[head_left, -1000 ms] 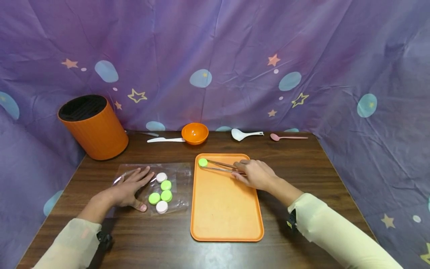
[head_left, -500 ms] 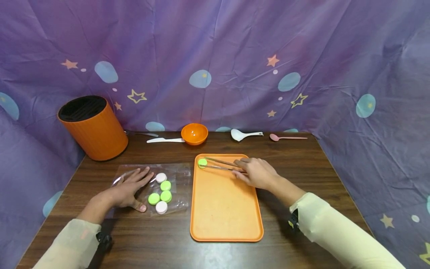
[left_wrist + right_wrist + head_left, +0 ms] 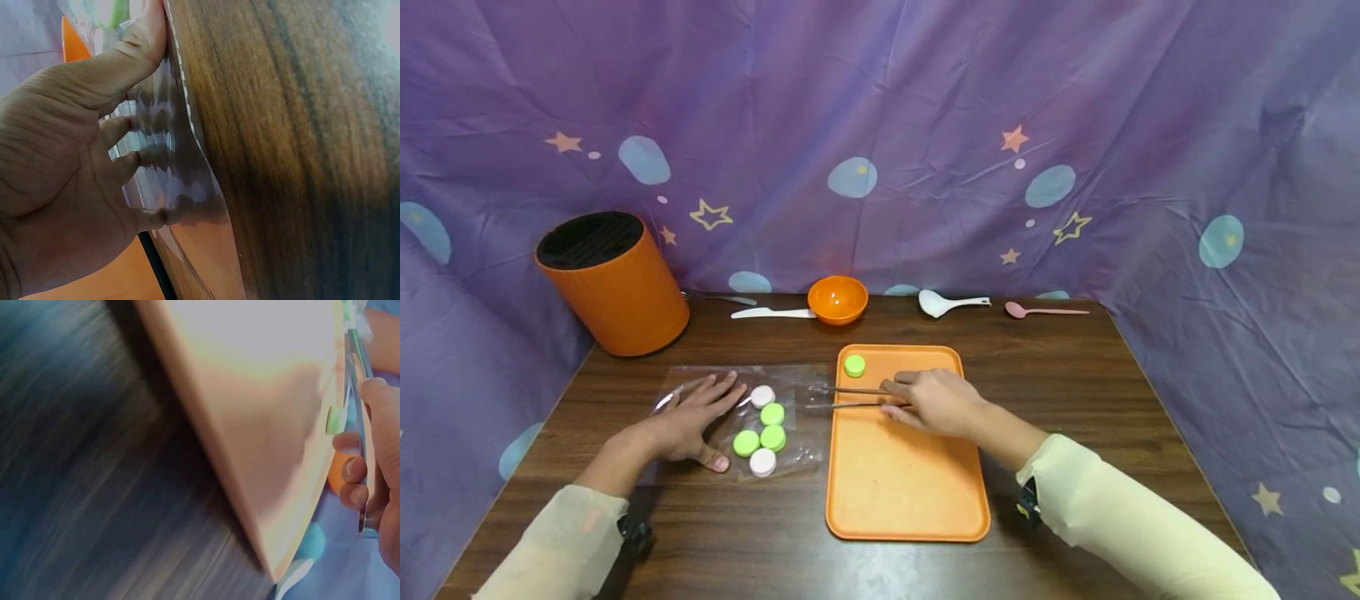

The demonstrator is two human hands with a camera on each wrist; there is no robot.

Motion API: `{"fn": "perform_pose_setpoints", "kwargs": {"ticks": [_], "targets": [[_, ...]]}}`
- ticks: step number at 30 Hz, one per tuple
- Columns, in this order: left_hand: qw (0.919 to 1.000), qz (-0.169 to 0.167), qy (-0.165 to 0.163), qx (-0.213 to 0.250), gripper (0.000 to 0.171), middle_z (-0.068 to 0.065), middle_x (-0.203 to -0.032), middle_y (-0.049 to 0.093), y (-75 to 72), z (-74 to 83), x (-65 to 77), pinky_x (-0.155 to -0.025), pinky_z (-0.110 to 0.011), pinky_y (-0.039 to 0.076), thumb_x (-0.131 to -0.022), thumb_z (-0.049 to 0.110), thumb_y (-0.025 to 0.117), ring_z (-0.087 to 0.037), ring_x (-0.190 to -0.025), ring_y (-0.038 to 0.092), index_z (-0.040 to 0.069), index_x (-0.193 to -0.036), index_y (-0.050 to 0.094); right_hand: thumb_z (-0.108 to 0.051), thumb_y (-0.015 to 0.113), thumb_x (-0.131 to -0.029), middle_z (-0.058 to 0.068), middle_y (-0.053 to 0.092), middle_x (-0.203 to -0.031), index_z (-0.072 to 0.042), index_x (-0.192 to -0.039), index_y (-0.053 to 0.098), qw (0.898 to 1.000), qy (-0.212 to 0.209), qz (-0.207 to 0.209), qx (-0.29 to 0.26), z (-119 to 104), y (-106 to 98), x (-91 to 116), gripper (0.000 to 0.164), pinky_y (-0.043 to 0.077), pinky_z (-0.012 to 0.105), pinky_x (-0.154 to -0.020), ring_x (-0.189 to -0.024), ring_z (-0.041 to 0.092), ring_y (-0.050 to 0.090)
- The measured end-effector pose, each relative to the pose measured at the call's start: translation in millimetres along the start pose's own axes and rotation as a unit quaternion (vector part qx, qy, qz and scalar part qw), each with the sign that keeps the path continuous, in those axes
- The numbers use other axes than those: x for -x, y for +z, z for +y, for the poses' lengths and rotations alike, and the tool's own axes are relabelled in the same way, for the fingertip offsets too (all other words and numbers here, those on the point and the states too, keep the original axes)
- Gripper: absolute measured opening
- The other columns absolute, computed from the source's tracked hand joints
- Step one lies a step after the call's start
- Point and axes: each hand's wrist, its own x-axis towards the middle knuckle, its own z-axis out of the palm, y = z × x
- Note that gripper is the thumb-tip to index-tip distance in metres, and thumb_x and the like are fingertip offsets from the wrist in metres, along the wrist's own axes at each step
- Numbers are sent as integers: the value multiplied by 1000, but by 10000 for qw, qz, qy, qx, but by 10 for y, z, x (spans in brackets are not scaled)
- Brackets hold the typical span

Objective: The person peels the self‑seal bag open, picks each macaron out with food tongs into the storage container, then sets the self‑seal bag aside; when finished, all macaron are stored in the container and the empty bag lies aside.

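Note:
My right hand (image 3: 936, 402) grips metal tongs (image 3: 859, 406) over the orange tray (image 3: 910, 492). The tongs' two arms stand apart, with nothing between them; their tips reach past the tray's left edge, over the clear plastic bag (image 3: 811, 448). One round green disc (image 3: 854, 366) lies in the tray's far left corner. On the bag are several more discs, some green (image 3: 772, 414) and two white (image 3: 763, 462). My left hand (image 3: 688, 425) rests on the bag with spread fingers, left of these discs. In the left wrist view, its fingertips touch the plastic (image 3: 194, 219).
Along the back stand an orange knife block (image 3: 613, 292) and an orange bowl (image 3: 838, 301). A white knife (image 3: 771, 313), a white ladle (image 3: 936, 303) and a pink spoon (image 3: 1017, 310) lie there too. A patterned purple cloth (image 3: 880, 100) hangs behind the table.
The tongs have come off the green disc, which stays in the tray's corner. My right hand has moved left and nearer with them. My left hand has not moved.

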Motion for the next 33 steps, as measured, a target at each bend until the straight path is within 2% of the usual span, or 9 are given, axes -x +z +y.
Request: {"fn": "perform_pose_setpoints", "kwargs": {"ticks": [4,10,12,17,23,27,29,33], "targets": [[9999,-56,-116,-27,134,-23,-186,8,-12,31,-5,-125,-89,0,-70,64,91,-58,-169,2,11,-176,28,-42,72,-108,-3,75,-99,-16,-120,80,9997,-235,-23,-92,-87,72,-104,29,62,36,-59,-72,14,75],[9999,-101,-39,78,131,-25,-185,6,-55,127,41,-124,-90,-2,-73,54,93,-60,-168,0,8,-176,26,-43,70,-109,-5,75,-99,-18,-119,77,9991,-371,-99,-155,-191,152,-231,28,64,38,-62,-78,16,78],[9999,-67,33,78,131,-24,-185,6,-41,105,34,-123,-90,-3,-73,57,92,-59,-168,0,11,-176,26,-44,69,-109,-5,75,-99,-18,-120,77,9992,-340,-126,-158,-212,163,-255,29,65,38,-63,-78,16,78],[9999,31,88,-37,133,-18,-187,5,46,-66,-32,-126,-88,-2,-72,64,89,-55,-170,1,17,-178,23,-43,72,-107,-5,74,-98,-17,-118,77,9991,-275,-81,-303,-240,161,-291,28,63,37,-60,-76,16,77],[9996,142,146,-201,135,-17,-188,6,117,-204,-83,-125,-88,0,-70,67,88,-55,-170,3,20,-178,23,-43,73,-107,-5,74,-97,-17,-116,76,9989,-282,-105,-358,-231,160,-309,27,60,34,-55,-71,14,73],[9999,62,78,-106,134,-16,-188,4,80,-144,-57,-125,-88,-1,-72,63,89,-54,-171,1,19,-178,22,-43,72,-108,-5,76,-99,-17,-118,77,9985,-317,-159,-413,-223,166,-321,29,61,34,-57,-72,14,73],[10000,15,68,-71,133,-18,-187,4,25,-46,-13,-124,-89,-1,-72,61,89,-55,-170,1,17,-178,22,-42,72,-108,-4,77,-101,-17,-119,77,9982,-351,-183,-457,-217,177,-329,28,63,35,-60,-75,15,75],[9997,-106,-176,-89,131,-24,-186,6,-69,164,52,-125,-89,0,-73,50,94,-58,-169,2,8,-176,24,-41,70,-109,-5,77,-102,-18,-117,76,9975,-419,-203,-523,-206,198,-346,25,65,37,-65,-80,15,77]]}}
